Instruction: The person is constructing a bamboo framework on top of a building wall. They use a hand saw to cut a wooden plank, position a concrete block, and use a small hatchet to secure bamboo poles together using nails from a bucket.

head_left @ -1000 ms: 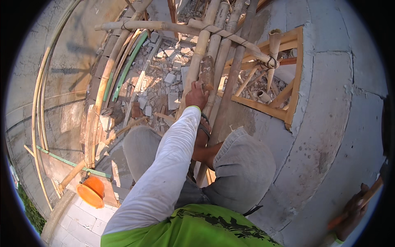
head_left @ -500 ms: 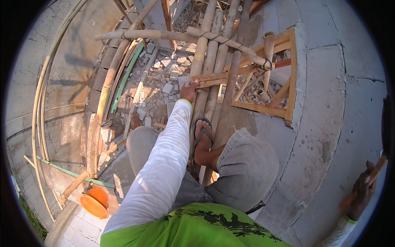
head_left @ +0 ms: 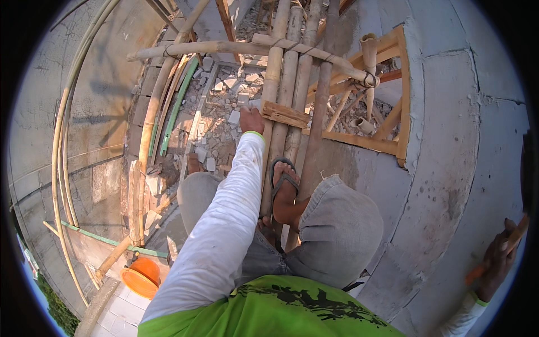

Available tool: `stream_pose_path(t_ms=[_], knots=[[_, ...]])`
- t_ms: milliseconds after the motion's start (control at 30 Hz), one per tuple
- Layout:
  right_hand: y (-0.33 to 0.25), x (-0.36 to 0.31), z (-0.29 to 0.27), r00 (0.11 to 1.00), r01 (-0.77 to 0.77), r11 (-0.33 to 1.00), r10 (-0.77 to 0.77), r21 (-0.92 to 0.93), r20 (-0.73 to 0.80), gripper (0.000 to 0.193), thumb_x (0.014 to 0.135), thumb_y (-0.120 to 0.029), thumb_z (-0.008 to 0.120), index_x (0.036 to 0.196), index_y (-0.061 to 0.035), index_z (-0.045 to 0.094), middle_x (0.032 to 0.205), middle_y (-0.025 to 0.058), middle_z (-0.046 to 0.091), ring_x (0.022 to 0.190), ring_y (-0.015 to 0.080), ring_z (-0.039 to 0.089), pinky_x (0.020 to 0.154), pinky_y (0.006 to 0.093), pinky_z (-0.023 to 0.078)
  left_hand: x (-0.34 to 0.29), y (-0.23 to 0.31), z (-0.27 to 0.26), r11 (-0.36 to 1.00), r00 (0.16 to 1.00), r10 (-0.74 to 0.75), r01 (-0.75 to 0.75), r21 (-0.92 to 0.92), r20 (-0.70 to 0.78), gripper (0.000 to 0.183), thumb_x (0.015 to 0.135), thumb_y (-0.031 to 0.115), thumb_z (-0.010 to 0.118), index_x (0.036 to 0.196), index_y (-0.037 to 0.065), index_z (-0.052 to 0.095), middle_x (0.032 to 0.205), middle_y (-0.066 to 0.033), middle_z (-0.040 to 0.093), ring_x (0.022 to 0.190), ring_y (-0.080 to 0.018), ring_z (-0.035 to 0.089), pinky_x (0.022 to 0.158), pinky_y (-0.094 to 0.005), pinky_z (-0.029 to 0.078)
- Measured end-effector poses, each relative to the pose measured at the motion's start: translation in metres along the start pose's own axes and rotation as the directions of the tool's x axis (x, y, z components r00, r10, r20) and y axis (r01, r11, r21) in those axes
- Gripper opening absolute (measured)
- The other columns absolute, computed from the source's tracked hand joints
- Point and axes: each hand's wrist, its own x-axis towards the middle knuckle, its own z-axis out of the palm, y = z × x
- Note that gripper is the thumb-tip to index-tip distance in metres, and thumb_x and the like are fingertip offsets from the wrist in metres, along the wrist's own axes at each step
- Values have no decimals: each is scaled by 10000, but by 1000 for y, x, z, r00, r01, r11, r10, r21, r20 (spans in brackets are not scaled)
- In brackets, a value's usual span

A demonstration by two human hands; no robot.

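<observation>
My left hand (head_left: 252, 120), in a white sleeve with a green cuff, is closed at the left end of a short rough piece of wood (head_left: 285, 114). The wood lies across several bamboo poles (head_left: 278, 137); the fingertips are partly hidden. At the far right rim, my right hand (head_left: 499, 257) is closed round the orange-brown handle (head_left: 517, 233) of a tool. A long dark part (head_left: 528, 174) rises above that handle, too cut off by the rim to tell its kind. My sandalled foot (head_left: 284, 182) stands on the poles, just nearer than the wood.
A bamboo crosspiece (head_left: 219, 49) is tied over the poles farther away. Broken rubble (head_left: 227, 84) lies below on the left. To the right are a wooden frame (head_left: 402, 95) and a grey block wall (head_left: 443, 168). An orange hard hat (head_left: 140, 278) is at lower left.
The piece of wood has turned, its right end now tilting toward me, and my left hand has shifted slightly left. My right hand stays at the rim with the tool.
</observation>
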Motion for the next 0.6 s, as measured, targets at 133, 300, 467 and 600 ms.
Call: stream_pose_path(t_ms=[133, 300, 467, 600], knots=[[11, -5, 21, 999, -18, 994, 13, 111, 41, 581, 939, -418, 612, 1308, 13, 483, 673, -67, 400, 516, -1, 343, 467, 174, 258, -30, 44, -12, 857, 962, 0, 140, -497, 272, 200, 961, 79, 506, 1137, -13, 535, 921, -188, 687, 747, -254, 698, 647, -343, 548], [10, -25, 129, 985, -138, 884, 74, 447, 158, 505, 899, -358, 662, 1180, 39, 530, 642, -44, 425, 484, 20, 380, 445, 189, 281, -27, 55, -29, 857, 920, 61, 150, -493, 386, 231, 944, -5, 488, 1165, -17, 552, 996, -147, 684, 757, -199, 706, 625, -275, 552], [25, -49, 235, 891, -386, 732, 138, 561, 433, 381, 917, -253, 654, 1142, 38, 552, 655, -32, 454, 466, 40, 401, 430, 205, 343, -27, 58, -35, 770, 855, 67, 283, -572, 514, 256, 935, 38, 551, 1176, -51, 553, 1026, -149, 691, 821, -218, 709, 689, -280, 561], [43, -65, 291, 806, -482, 667, 82, 568, 586, 325, 928, -203, 639, 1147, 22, 556, 663, -30, 468, 479, 42, 410, 450, 210, 358, -35, 44, -26, 890, 865, 125, 119, -439, 486, 285, 926, 118, 607, 1151, -54, 581, 1046, -161, 686, 879, -203, 702, 733, -268, 552]])
